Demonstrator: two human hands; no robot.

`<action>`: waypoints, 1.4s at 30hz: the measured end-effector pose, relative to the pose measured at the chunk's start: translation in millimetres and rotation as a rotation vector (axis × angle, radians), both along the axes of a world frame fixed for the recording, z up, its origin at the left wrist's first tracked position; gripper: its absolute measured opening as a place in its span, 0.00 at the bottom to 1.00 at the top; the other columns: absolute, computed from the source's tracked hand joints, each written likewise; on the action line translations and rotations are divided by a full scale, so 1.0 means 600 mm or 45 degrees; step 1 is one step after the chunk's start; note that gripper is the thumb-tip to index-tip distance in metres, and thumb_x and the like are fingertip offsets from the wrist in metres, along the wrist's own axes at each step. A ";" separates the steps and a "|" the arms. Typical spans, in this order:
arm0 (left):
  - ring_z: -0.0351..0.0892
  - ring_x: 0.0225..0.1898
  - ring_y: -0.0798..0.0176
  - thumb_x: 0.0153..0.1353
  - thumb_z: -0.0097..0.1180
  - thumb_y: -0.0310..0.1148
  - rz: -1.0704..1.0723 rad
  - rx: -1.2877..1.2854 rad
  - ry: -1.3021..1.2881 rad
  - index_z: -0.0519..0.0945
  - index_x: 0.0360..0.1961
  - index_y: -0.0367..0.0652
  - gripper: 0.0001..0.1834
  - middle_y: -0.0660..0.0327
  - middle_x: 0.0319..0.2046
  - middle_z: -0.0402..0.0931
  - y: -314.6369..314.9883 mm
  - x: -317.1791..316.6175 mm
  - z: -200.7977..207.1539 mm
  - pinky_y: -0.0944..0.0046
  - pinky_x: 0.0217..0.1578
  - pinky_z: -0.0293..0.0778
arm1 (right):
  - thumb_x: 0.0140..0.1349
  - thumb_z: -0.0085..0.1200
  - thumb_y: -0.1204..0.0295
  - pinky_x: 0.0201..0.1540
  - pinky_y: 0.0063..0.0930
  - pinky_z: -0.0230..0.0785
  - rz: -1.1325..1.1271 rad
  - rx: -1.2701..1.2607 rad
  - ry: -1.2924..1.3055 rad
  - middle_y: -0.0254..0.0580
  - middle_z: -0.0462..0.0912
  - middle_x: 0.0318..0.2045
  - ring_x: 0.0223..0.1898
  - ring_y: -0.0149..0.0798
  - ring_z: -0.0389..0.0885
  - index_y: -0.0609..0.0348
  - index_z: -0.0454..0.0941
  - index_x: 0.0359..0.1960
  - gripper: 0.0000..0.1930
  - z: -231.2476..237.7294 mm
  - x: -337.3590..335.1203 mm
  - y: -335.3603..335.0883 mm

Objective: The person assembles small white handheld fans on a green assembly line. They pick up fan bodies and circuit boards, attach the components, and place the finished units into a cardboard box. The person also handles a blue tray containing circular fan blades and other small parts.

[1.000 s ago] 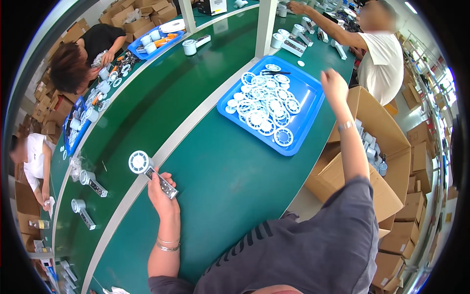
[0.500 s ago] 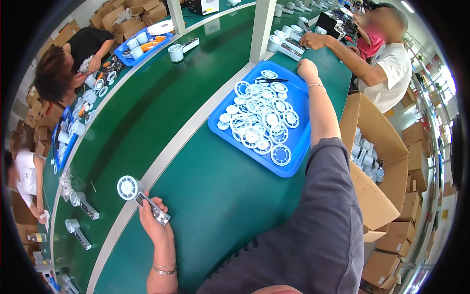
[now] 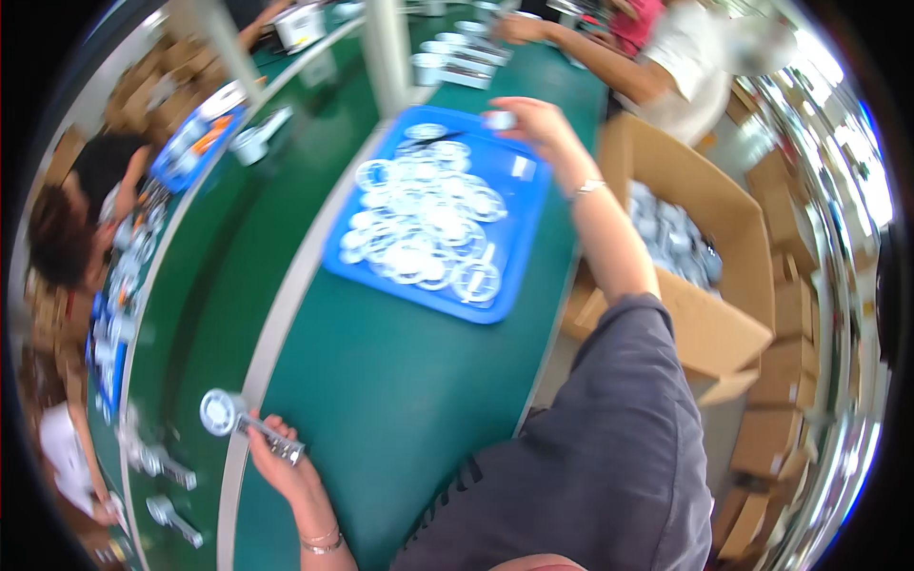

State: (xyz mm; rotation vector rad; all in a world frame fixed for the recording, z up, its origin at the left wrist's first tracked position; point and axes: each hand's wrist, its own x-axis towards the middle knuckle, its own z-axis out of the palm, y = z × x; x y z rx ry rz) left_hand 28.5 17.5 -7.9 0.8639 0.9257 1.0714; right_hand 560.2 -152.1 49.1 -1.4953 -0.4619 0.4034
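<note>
In my left hand [image 3: 282,464], at lower left over the bench, is a pale-blue appliance body [image 3: 222,412]. It has a round slotted head and a straight handle with bare metallic or electronic parts showing; my fingers wrap the handle. At the far right corner of a blue tray [image 3: 509,271], my right hand [image 3: 539,126] is closed on a small pale round cap [image 3: 500,120], blurred by motion. Many pale slotted rings [image 3: 419,214] and small round caps [image 3: 354,238] lie heaped in the tray. A thin dark tool [image 3: 440,139] rests at its far end.
A cardboard box [image 3: 695,319] of pale housings stands right of the bench. Beyond the metal divider strip [image 3: 286,285], a green belt [image 3: 214,295] carries similar bodies [image 3: 174,519]. Other people work across the belt and at far right, near more housings [image 3: 466,62].
My right hand has come back from beyond the tray's far corner and now shows a pale cap in its fingers. My left hand still holds the appliance body. The whole view has shifted.
</note>
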 end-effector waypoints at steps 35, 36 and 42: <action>0.66 0.25 0.71 0.57 0.50 0.40 -1.084 0.834 0.692 0.69 0.40 0.33 0.19 0.58 0.28 0.72 -0.299 0.219 -0.007 0.73 0.26 0.63 | 0.59 0.47 0.64 0.38 0.47 0.73 -0.607 -2.105 0.292 0.57 0.81 0.35 0.38 0.55 0.81 0.69 0.78 0.39 0.18 -0.422 0.346 -1.113; 0.66 0.25 0.71 0.57 0.50 0.40 -1.157 0.806 0.615 0.69 0.40 0.33 0.19 0.58 0.28 0.72 -0.274 0.236 -0.031 0.73 0.26 0.63 | 0.59 0.46 0.65 0.40 0.46 0.73 -0.644 -2.229 0.223 0.57 0.81 0.36 0.39 0.54 0.81 0.69 0.78 0.39 0.17 -0.412 0.338 -1.203; 0.69 0.26 0.69 0.53 0.54 0.40 -0.989 0.838 0.777 0.72 0.38 0.32 0.20 0.58 0.28 0.73 -0.316 0.201 0.008 0.72 0.27 0.65 | 0.56 0.46 0.70 0.53 0.39 0.67 -0.748 -2.141 0.423 0.51 0.77 0.49 0.53 0.51 0.74 0.62 0.78 0.45 0.17 -0.332 0.271 -0.920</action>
